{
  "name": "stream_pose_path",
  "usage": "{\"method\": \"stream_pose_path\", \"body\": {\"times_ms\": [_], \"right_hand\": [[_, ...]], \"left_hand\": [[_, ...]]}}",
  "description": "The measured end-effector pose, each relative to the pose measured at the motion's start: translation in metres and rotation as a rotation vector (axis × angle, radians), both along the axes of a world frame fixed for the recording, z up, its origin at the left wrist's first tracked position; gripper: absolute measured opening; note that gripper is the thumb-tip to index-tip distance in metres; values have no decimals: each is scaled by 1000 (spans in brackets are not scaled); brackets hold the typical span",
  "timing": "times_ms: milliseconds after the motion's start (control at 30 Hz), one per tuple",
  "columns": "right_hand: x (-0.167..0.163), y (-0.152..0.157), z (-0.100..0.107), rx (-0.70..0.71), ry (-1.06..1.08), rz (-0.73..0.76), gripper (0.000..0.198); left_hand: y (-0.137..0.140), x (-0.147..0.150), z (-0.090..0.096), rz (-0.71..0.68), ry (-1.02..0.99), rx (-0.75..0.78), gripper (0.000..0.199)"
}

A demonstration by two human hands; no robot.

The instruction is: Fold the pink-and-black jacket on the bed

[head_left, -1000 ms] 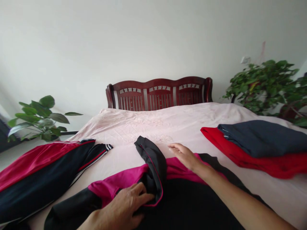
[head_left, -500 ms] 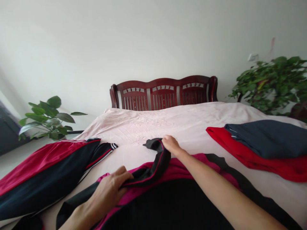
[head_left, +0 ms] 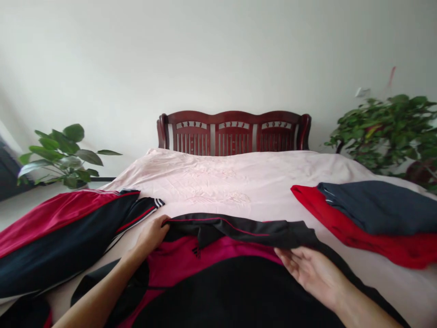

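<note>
A black and magenta jacket [head_left: 218, 269] lies spread on the bed in front of me, with a small logo on its magenta chest. Its dark sleeve [head_left: 235, 230], edged with a thin magenta line, lies crosswise along the top of the jacket. My left hand [head_left: 155, 234] pinches the left end of that dark strip of cloth. Just below the strip's right part, my right hand [head_left: 312, 271] is turned partly palm up, fingers stretched out, fingertips at the magenta cloth.
Left of the jacket lies a navy and crimson garment [head_left: 64, 228] with striped cuffs. Folded red cloth [head_left: 362, 246] under a folded dark blue garment [head_left: 378, 207] sits at right. Beyond the pale pink bedsheet [head_left: 211, 177] stand a wooden headboard [head_left: 235, 132] and leafy plants [head_left: 385, 130].
The dark strip, raised and bent before, now lies flatter across the jacket. My left hand moved up and left. My right hand came down to the right and let go of the cloth.
</note>
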State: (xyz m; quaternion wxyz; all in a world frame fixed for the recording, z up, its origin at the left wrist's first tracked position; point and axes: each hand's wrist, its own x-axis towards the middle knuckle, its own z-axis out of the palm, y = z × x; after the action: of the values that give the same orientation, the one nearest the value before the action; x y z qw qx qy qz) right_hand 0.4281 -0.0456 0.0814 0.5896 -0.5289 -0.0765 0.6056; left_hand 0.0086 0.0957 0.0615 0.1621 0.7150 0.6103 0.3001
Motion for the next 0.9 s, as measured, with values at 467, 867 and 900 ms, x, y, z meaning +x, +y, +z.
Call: {"method": "stream_pose_path", "body": {"times_ms": [467, 867, 900], "right_hand": [[27, -2, 7, 48, -341, -61, 39], [80, 36, 47, 293, -436, -166, 8], [84, 37, 50, 315, -464, -187, 4]], "left_hand": [[-30, -8, 43, -233, -325, -126, 16], [-31, -16, 76, -387, -653, -502, 34], [-30, -17, 78, -413, -599, -545, 35]]}}
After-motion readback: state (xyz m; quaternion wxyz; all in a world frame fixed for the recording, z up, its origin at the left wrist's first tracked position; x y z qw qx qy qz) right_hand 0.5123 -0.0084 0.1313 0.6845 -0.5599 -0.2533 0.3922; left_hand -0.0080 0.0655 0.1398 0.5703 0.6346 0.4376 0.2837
